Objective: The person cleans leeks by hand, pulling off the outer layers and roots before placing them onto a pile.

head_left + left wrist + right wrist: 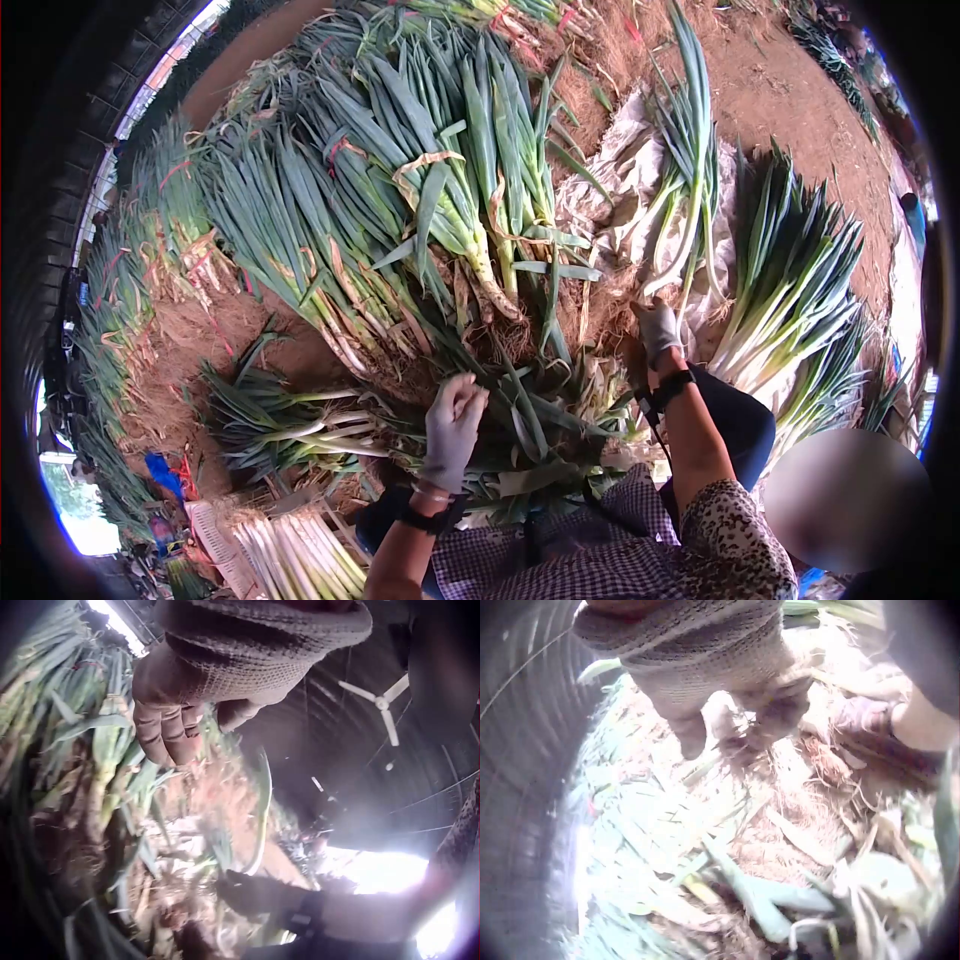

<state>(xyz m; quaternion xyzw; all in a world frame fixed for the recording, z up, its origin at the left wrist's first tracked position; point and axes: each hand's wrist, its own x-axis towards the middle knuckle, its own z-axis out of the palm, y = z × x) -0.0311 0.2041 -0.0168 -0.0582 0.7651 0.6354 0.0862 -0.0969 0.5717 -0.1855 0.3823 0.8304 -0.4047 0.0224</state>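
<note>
In the head view my gloved right hand grips the white root end of long green onions, whose leaves stretch away from me over pale cloth. The left wrist view shows a white stalk rising from that hand. In the right wrist view the gloved fingers bend around the pale root end. My gloved left hand hovers in front of my body, fingers loosely bent and nothing between them. Loose leaves lie close to it.
A large heap of green onions spreads ahead and left. Cleaned green onions lie to my right on cloth. More lie at the left, and trimmed white stalks sit by a pale crate.
</note>
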